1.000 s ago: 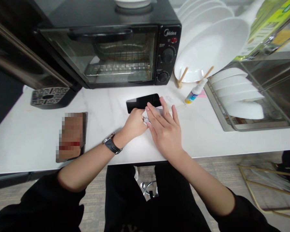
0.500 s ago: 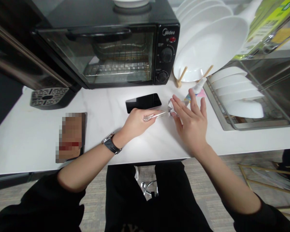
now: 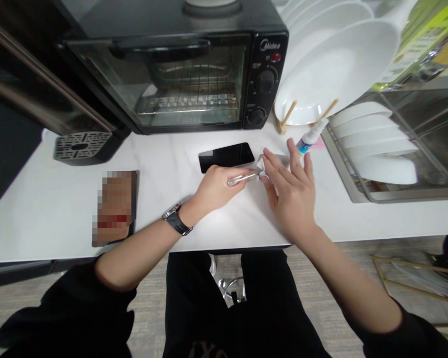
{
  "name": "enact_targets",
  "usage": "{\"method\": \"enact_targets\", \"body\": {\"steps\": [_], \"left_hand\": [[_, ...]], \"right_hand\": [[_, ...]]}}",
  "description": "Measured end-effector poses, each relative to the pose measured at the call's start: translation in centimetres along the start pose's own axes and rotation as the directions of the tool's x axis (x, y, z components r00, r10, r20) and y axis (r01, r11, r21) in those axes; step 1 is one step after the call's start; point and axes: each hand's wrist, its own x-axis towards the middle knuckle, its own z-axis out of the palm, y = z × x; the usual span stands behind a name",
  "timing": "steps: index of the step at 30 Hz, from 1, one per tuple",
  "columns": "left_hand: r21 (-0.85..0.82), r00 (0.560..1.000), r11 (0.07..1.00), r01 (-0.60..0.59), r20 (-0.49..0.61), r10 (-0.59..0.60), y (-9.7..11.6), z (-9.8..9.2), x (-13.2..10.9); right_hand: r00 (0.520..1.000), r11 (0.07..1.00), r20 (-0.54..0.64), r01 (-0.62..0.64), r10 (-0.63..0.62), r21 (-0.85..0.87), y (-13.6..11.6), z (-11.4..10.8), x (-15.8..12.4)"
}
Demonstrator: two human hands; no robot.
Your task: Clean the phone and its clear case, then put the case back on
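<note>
Gripped at one end by the fingers of the left hand (image 3: pixel 218 190), the case (image 3: pixel 242 177) reaches rightward and slightly away from the person, its long axis pointing towards the fingers of the right hand (image 3: pixel 294 203). The left is nearer, holding it directly; the right pinches a crumpled white tissue (image 3: pixel 262 169) at its other part, outer fingers spread free. The case looks clear, thin and glossy, seen almost edge-on; how far it runs behind the right fingers I cannot tell. Just beyond the left fingers, a dark phone (image 3: pixel 226 155) lies on the surface (image 3: pixel 209 231); past the right fingers is a bottle (image 3: pixel 309 139).
</note>
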Motion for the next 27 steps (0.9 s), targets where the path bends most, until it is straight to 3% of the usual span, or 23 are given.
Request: {"method": "enact_targets", "body": {"steps": [5, 10, 17, 27], "left_hand": [[0.113, 0.999, 0.994, 0.000, -0.033, 0.004, 0.0, -0.2, 0.2], [0.098, 0.998, 0.993, 0.060, -0.039, -0.056, 0.0, -0.3, 0.1], [0.065, 1.000, 0.998, -0.003, -0.006, 0.003, 0.3, -0.4, 0.2], [-0.100, 0.999, 0.995, 0.019, 0.033, -0.016, -0.1, -0.1, -0.2]], "right_hand": [[0.996, 0.992, 0.011, 0.093, -0.094, 0.080, -3.7, 1.3, 0.1], [0.996, 0.993, 0.020, 0.083, -0.085, 0.079, -4.4, 1.8, 0.1], [0.997, 0.997, 0.022, 0.071, -0.072, 0.031, -2.5, 0.6, -0.1], [1.000, 0.996, -0.019, -0.019, 0.018, -0.085, 3.2, -1.0, -0.6]]}}
